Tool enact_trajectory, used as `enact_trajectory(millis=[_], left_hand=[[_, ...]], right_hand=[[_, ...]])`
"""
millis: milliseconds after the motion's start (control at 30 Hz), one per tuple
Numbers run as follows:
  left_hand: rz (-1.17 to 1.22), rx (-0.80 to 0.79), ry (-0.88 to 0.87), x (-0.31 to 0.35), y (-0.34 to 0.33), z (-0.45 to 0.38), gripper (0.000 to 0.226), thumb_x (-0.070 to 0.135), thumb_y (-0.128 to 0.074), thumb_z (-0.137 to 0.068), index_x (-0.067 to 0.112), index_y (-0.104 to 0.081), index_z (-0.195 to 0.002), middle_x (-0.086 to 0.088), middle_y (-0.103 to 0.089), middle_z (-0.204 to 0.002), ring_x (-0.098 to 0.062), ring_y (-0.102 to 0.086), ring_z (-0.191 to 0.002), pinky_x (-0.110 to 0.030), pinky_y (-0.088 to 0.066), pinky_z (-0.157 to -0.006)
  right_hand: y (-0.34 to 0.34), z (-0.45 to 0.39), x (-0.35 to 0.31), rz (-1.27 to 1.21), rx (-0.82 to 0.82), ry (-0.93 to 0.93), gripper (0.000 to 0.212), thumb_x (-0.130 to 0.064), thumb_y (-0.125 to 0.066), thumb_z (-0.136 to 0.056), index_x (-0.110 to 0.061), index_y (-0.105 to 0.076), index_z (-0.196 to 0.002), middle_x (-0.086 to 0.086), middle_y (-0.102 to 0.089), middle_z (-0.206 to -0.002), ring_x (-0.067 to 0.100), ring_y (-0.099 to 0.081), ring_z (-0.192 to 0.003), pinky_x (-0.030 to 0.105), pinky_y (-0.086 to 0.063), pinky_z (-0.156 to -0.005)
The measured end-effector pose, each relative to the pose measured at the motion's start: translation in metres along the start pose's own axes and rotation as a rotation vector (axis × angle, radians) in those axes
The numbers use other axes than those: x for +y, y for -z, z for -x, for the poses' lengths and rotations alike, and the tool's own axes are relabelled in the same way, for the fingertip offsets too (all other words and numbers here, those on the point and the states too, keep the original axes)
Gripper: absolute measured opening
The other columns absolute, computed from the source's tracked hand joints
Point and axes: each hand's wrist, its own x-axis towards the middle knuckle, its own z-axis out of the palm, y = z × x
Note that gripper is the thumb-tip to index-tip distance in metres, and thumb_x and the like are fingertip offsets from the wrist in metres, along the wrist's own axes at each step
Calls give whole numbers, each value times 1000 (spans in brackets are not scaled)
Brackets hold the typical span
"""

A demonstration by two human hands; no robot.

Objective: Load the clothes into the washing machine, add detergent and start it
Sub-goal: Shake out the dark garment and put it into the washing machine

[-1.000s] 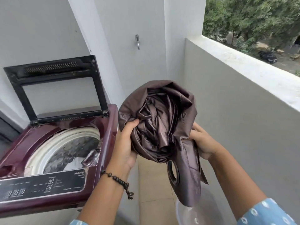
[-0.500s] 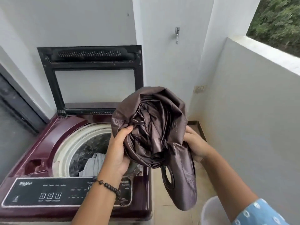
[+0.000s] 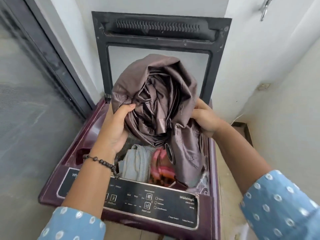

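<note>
A bundled shiny brown curtain [image 3: 155, 101] with eyelet rings hangs right over the open drum of the maroon top-load washing machine [image 3: 72, 163]. My left hand [image 3: 114, 129] grips its left side and my right hand [image 3: 206, 118] grips its right side. Below the bundle, a light blue garment [image 3: 136, 163] and a pink-orange cloth [image 3: 162, 170] lie inside the drum. The machine's black lid [image 3: 161, 30] stands upright at the back. Its black control panel [image 3: 155, 203] faces me at the front.
A grey-framed glass door [image 3: 34, 101] stands to the left of the machine. White walls close in behind and to the right, with a metal tap [image 3: 264, 9] on the back wall. A strip of tiled floor [image 3: 228, 196] runs along the machine's right side.
The view has swung left and down, and the brown bundle has moved from beside the machine to directly over the open drum. Both hands keep their grip.
</note>
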Motion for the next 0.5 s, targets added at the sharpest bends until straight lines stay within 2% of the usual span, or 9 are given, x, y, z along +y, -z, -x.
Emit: enact_trajectory(millis=[100, 167, 233, 300, 333, 433, 500], left_hand=[[-70, 43, -44, 0, 22, -17, 43, 5, -55, -96, 13, -53, -139, -6, -70, -125, -20, -69, -112, -36, -57, -90], [-115, 78, -36, -6, 33, -26, 37, 8, -56, -99, 18, -56, -135, -1, -73, -119, -17, -70, -109, -35, -56, -90], [-171, 86, 10, -18, 44, -35, 32, 17, -58, -101, 24, -58, -132, 4, -74, -118, -15, -69, -112, -36, -53, -97], [-247, 65, 78, -36, 56, -43, 35, 27, -59, -100, 28, -57, -135, 7, -71, -125, -15, -64, -120, -42, -45, -109], [-278, 58, 122, -45, 61, -47, 36, 30, -59, -100, 31, -57, -135, 6, -70, -126, -16, -64, -121, -46, -44, -111], [-454, 71, 285, -76, 76, -57, 23, 48, -56, -94, 39, -65, -113, 2, -75, -112, -24, -70, -108, -56, -52, -98], [-572, 57, 391, -97, 88, -65, 41, 64, -53, -79, 40, -63, -112, -1, -76, -109, -30, -70, -104, -57, -53, -96]], right_hand=[[-10, -21, 10, 75, -45, -22, 53, 13, -62, -75, -18, -57, -119, 2, -71, -99, 19, -67, -92, 40, -56, -84], [-16, -31, 21, 99, -41, -48, 57, 16, -61, -79, -18, -56, -124, 9, -69, -106, 23, -66, -97, 43, -54, -87], [-20, -38, 38, 120, -20, -88, 56, 15, -63, -78, -22, -59, -121, 15, -67, -109, 26, -65, -99, 47, -53, -91], [-21, -43, 59, 159, 17, -170, 54, 15, -61, -79, -26, -62, -115, 12, -70, -110, 25, -66, -100, 49, -52, -93], [-22, -45, 69, 189, 31, -217, 53, 15, -59, -81, -26, -63, -114, 9, -70, -110, 24, -66, -101, 49, -53, -94], [-25, -49, 98, 302, 47, -340, 46, 16, -51, -83, -12, -61, -117, 12, -71, -107, 29, -67, -102, 49, -54, -92], [-29, -52, 112, 370, 67, -453, 39, 12, -48, -87, -10, -61, -116, 10, -70, -102, 28, -67, -96, 46, -57, -87]])
